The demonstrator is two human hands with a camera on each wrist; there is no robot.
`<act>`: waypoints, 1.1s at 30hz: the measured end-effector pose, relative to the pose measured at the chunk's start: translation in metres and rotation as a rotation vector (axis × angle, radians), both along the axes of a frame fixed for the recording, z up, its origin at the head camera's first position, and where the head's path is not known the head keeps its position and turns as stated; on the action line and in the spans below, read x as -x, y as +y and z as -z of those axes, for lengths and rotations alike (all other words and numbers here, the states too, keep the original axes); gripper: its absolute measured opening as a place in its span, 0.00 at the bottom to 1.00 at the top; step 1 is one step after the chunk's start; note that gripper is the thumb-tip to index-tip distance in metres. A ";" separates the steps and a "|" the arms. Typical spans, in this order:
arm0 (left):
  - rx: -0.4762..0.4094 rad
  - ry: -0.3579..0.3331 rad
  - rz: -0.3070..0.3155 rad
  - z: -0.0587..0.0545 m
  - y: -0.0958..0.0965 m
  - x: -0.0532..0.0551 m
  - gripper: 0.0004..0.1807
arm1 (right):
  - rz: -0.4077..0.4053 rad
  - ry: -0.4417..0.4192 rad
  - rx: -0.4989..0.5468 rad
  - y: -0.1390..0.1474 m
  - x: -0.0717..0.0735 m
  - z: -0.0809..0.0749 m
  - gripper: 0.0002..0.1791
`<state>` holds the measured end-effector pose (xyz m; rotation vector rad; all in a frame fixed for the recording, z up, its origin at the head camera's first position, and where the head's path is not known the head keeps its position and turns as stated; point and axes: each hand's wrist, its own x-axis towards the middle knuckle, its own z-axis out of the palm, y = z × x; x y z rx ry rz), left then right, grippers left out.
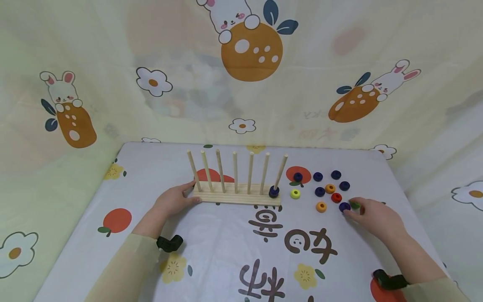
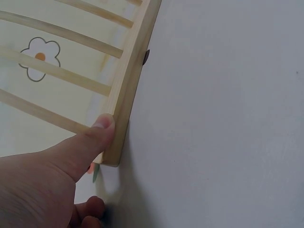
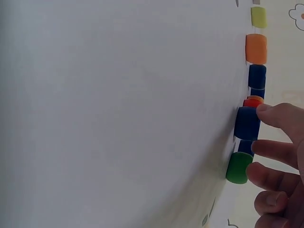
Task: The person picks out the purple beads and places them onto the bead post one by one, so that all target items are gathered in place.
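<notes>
A wooden rack point(image 1: 234, 198) with several upright pegs stands on the table. My left hand point(image 1: 172, 200) grips its left end, thumb along the front edge of the base, as the left wrist view point(image 2: 57, 166) also shows the hand. One dark blue bead point(image 1: 274, 191) sits at the foot of the rightmost peg. My right hand point(image 1: 379, 218) is over the loose beads, with thumb and forefinger apart at the top of a dark blue bead point(image 3: 247, 122). Close by, the middle fingertip is at a green bead point(image 3: 239, 167). Both beads stand on the table.
Several dark blue beads point(image 1: 318, 177), two orange beads point(image 1: 321, 206), a red bead point(image 1: 336, 198) and a yellow-green bead point(image 1: 295, 193) lie between the rack and my right hand. A patterned cloth covers the table point(image 1: 211, 260). Printed curtains point(image 1: 188, 113) hang behind it.
</notes>
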<state>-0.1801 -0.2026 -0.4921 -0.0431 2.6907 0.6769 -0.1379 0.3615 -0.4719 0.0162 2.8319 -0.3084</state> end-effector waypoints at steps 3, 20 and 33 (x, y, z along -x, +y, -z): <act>-0.001 0.002 0.000 0.001 0.000 0.000 0.45 | 0.002 -0.019 -0.009 -0.001 0.003 -0.001 0.37; -0.004 -0.005 0.006 0.000 0.000 0.000 0.45 | -0.004 -0.020 -0.023 -0.001 0.001 0.005 0.36; 0.001 -0.003 0.014 -0.001 0.000 0.000 0.46 | -0.002 0.088 0.020 -0.005 -0.003 0.000 0.33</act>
